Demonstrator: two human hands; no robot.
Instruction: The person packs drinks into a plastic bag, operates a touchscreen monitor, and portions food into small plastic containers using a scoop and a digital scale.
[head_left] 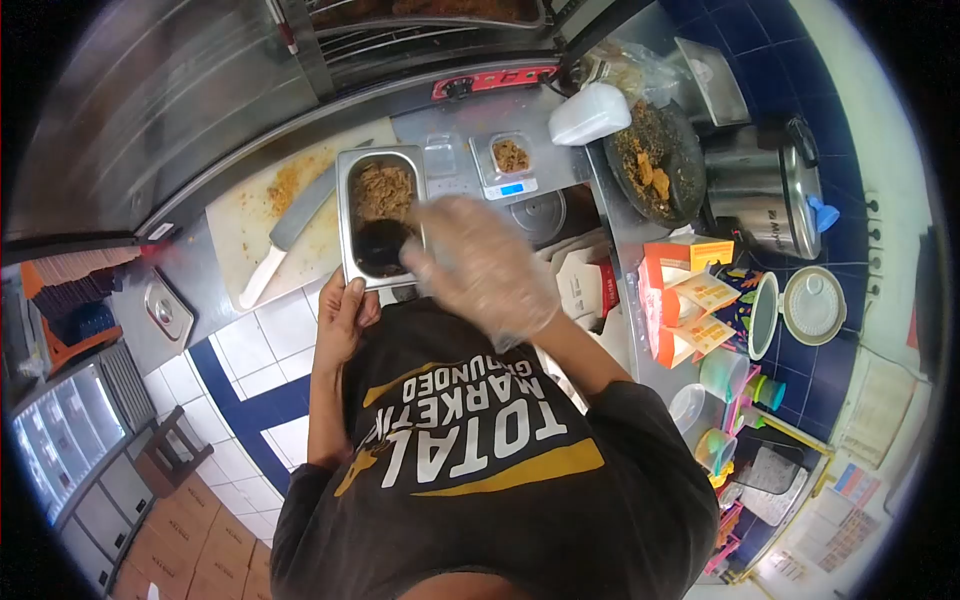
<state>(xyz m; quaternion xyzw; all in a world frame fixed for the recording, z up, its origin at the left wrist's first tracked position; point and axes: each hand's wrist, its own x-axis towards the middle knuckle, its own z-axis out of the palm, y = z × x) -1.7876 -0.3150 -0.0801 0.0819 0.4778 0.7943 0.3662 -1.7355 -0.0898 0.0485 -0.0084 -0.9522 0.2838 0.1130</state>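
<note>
At the worktop's near edge: left hand, bare, closed on the near left corner of a deep steel food pan, thumb over the rim. Right hand, in a clear plastic glove, reaches across the pan's right rim, fingers bent; fingertips partly hidden, so cannot tell whether it grips the dark object (unidentified) in the pan. Shredded meat fills the pan's far half. Risk: one-corner hold near the edge; downward force from the right hand could tip the pan toward the body. Left of the pan: knife on a cutting board; leftward slip might nudge the blade. Beyond the right hand: clear tub of shreds on a digital scale; an elbow or sleeve knock, or dropped shreds, would probably upset the reading.
</note>
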